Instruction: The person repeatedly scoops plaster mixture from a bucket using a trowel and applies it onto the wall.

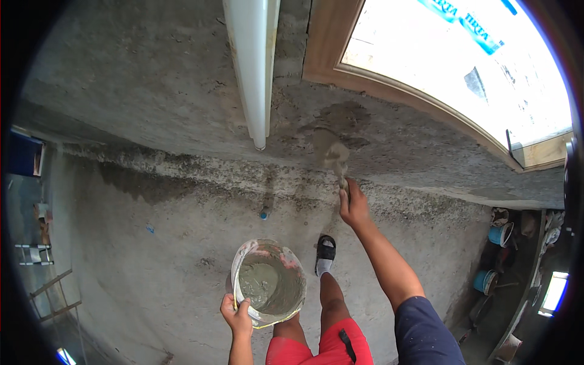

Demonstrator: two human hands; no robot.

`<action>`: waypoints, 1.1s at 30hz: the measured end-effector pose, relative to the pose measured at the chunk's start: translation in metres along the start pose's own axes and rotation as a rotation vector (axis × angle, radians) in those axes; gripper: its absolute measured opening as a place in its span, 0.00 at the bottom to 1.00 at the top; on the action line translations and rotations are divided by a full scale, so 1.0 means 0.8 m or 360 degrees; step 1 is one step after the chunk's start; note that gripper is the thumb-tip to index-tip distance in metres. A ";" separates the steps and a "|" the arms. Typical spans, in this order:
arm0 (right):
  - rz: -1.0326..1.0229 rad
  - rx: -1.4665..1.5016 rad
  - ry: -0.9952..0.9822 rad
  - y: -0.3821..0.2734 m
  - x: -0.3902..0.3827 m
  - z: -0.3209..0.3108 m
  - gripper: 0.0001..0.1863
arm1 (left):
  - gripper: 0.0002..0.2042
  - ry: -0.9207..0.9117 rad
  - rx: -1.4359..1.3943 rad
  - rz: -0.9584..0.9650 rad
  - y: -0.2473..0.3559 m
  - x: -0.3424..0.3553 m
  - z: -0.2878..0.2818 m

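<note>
My left hand [237, 316] grips the near rim of a whitish bucket [295, 260], thumb over the edge. Wet grey mortar [260, 285] lies inside it, and more is smeared up its inner wall. Out ahead, my right hand [355, 204] is closed round the handle of a mortar-coated trowel [331, 149]. Its blade is at the lower part of the rough grey wall [146, 79], by a dark damp patch [345, 115]. The blade is blurred, so I cannot tell whether it touches the wall.
A white pipe-like profile [252, 67] runs down the wall. Right of it is a wooden window frame [389, 88]. A short blue-ended pipe stub [264, 215] rises from the concrete floor [164, 267]. Buckets [485, 281] stand at far right; a ladder-like frame [55, 295] is at left.
</note>
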State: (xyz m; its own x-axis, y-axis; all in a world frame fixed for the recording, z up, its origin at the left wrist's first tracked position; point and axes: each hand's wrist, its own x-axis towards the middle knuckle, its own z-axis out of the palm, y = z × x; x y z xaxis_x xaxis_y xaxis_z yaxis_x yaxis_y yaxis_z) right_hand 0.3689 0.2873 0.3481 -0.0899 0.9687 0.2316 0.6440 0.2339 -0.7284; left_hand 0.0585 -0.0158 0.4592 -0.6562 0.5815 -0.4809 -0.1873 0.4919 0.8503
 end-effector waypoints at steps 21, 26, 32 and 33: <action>-0.0591 -0.0517 0.0014 -0.028 0.078 -0.156 0.24 | 0.11 -0.0322 0.0102 0.0089 0.022 -0.004 0.046; -0.0379 -0.0697 -0.0109 0.009 0.082 -0.158 0.23 | 0.11 -0.0336 0.0098 0.0074 0.015 -0.005 0.045; -0.0174 -0.0679 -0.0310 0.031 0.024 -0.151 0.23 | 0.09 -0.0279 0.0096 0.0109 0.008 -0.006 0.039; -0.0173 -0.0665 -0.0312 0.012 0.035 -0.148 0.23 | 0.09 -0.0269 0.0120 0.0111 0.008 -0.006 0.035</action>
State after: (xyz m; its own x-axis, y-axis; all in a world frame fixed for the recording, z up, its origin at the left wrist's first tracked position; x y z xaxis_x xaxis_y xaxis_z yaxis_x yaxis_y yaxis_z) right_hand 0.4629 0.3066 0.4241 -0.2894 0.9474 0.1367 0.8698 0.3199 -0.3757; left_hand 0.0807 0.0028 0.4608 -0.5325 0.7131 -0.4560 -0.0861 0.4903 0.8673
